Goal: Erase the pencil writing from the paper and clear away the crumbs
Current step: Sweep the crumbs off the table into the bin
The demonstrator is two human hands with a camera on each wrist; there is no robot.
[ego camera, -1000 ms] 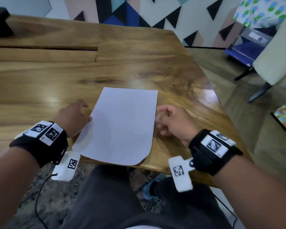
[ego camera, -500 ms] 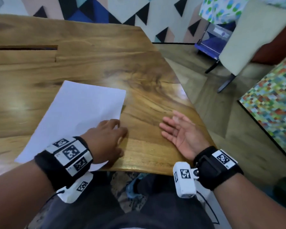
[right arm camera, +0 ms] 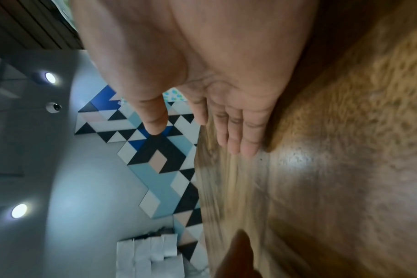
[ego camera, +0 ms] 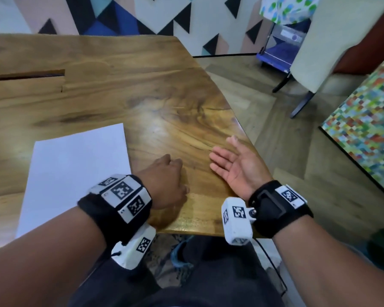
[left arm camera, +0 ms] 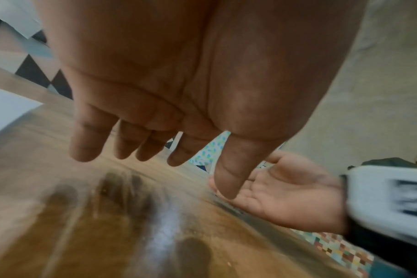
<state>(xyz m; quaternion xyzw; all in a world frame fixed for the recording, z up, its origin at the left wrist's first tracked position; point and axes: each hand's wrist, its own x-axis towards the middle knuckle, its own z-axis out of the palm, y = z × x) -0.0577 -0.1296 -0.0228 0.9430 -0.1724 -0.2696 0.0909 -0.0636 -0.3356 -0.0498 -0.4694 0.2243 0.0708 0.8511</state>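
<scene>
The left hand (ego camera: pixel 164 180) slides rightward off the paper (ego camera: pixel 75 173), fingers relaxed; the right hand (ego camera: pixel 237 167) lies palm-up, fingers straight, at the worktop (ego camera: pixel 142 96) edge.

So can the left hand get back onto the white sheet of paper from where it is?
Probably yes: the left hand hovers open over bare wooden table just right of the paper, nothing between.

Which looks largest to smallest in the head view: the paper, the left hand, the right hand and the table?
1. table
2. paper
3. left hand and right hand: these look about alike, so I won't rank them; the left is seen knuckles up, the right palm up.
</scene>
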